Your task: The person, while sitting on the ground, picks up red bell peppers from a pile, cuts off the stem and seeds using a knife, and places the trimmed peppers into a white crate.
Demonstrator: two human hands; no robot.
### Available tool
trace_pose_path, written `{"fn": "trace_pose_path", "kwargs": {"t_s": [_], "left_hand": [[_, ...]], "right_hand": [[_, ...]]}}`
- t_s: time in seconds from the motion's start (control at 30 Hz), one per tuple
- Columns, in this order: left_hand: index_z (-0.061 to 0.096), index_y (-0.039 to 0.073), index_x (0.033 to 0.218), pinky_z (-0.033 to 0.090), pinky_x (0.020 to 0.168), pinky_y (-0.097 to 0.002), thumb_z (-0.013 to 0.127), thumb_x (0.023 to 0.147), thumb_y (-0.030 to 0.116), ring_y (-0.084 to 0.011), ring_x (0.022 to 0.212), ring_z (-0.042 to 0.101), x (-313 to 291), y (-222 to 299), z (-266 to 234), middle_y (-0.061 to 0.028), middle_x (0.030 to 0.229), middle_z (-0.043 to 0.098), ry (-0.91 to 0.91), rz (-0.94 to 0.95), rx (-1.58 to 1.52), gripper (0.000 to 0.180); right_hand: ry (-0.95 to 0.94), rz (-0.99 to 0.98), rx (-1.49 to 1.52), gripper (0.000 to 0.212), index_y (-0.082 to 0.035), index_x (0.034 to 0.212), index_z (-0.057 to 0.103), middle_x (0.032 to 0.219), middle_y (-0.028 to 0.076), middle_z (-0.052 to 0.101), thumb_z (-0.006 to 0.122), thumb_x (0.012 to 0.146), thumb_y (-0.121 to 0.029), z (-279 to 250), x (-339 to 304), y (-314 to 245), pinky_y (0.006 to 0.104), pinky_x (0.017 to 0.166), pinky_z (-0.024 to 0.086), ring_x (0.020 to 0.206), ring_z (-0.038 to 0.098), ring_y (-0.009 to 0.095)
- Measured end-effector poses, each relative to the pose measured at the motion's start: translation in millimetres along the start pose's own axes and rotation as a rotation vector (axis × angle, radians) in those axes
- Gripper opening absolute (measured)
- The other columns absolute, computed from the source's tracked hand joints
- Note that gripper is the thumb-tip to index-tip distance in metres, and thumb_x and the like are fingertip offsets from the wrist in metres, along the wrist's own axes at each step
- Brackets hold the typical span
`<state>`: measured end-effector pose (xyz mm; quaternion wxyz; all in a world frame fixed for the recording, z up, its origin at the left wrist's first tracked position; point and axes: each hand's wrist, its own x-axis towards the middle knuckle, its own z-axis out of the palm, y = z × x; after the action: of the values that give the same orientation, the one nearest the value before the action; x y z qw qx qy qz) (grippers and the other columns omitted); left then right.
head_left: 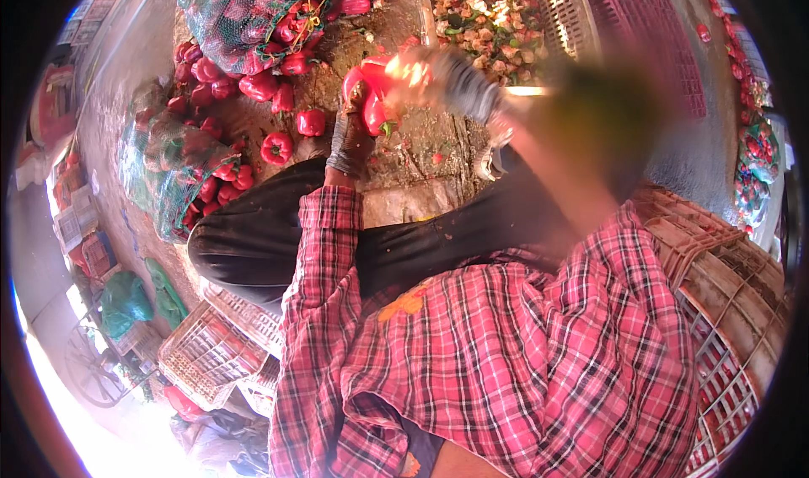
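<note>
My left hand (348,132), in a dark, worn glove, grips a glossy red bell pepper (373,115) whose green stem end points down. More red pepper flesh lies against it, and I cannot tell whether it is a second pepper. Close on the right, my right hand (451,77) wears a greyish glove and reaches to the pepper's upper side. Motion and bright light smear its fingers, so what they hold is hidden. Several loose red bell peppers, among them one upright pepper (276,148) and another (311,123), lie left of my left hand.
Green mesh sacks of peppers (244,23) (173,153) stand at left. Beyond my hands lies a heap of pepper scraps (489,14) beside a pale slatted crate (566,10). A blurred dark-green round shape (607,115) covers part of my right forearm. Plastic crates (215,351) stand lower left.
</note>
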<state>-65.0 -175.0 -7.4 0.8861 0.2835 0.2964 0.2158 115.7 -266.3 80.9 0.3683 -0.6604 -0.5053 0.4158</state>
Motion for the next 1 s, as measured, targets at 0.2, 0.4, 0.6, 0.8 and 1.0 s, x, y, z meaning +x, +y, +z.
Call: {"fn": "trace_pose_path", "kwargs": {"t_s": [0.2, 0.4, 0.6, 0.8, 1.0], "left_hand": [[0.034, 0.008, 0.134, 0.031, 0.103, -0.0393, 0.047, 0.088, 0.045, -0.0241, 0.122, 0.04, -28.6, 5.9, 32.0, -0.0082, 0.135, 0.039, -0.037, 0.113, 0.172, 0.06], [0.045, 0.005, 0.125, 0.043, 0.092, -0.0352, 0.044, 0.093, 0.031, -0.0214, 0.107, 0.052, -20.3, -17.2, -14.6, -0.0105, 0.12, 0.052, -0.021, 0.019, -0.12, 0.041], [0.048, 0.005, 0.12, 0.048, 0.086, -0.0372, 0.05, 0.09, 0.037, -0.0223, 0.099, 0.057, 5.4, -25.1, -23.2, -0.0091, 0.114, 0.057, 0.146, 0.156, -0.276, 0.043], [0.055, 0.008, 0.103, 0.053, 0.062, -0.0387, 0.049, 0.088, 0.037, -0.0211, 0.074, 0.062, -5.9, -11.8, -2.9, -0.0057, 0.089, 0.062, 0.371, -0.047, -0.392, 0.033], [0.052, 0.003, 0.107, 0.055, 0.06, -0.0395, 0.041, 0.09, 0.037, -0.0279, 0.074, 0.064, -9.4, -14.5, -13.4, -0.0132, 0.092, 0.063, 0.315, -0.09, -0.35, 0.039]], "right_hand": [[-0.043, 0.021, 0.222, 0.066, -0.003, 0.12, 0.047, 0.11, 0.017, 0.056, 0.076, 0.067, -0.03, 74.7, -3.2, 27.2, 0.0348, 0.083, 0.044, 0.101, 0.055, 0.025], [-0.085, 0.238, 0.274, 0.035, 0.0, 0.093, 0.056, 0.081, 0.01, 0.063, 0.073, 0.07, -0.022, 72.5, -10.4, -2.9, 0.035, 0.069, 0.046, 0.079, 0.06, 0.021], [0.098, 0.065, 0.093, 0.025, -0.004, 0.083, 0.059, 0.074, 0.003, 0.061, 0.075, 0.068, -0.014, 83.0, -15.4, -6.2, 0.0283, 0.062, 0.047, 0.067, 0.058, 0.012], [0.034, 0.517, 0.77, 0.02, -0.009, 0.083, 0.061, 0.066, -0.002, 0.059, 0.074, 0.068, -0.008, 81.6, -16.7, -19.6, 0.0207, 0.038, 0.036, 0.048, 0.049, 0.006], [-0.082, 0.371, 1.227, 0.033, -0.007, 0.103, 0.059, 0.098, 0.005, 0.063, 0.047, 0.092, -0.035, 84.2, -34.0, 7.3, 0.0201, 0.051, 0.04, 0.063, 0.05, 0.007]]}}
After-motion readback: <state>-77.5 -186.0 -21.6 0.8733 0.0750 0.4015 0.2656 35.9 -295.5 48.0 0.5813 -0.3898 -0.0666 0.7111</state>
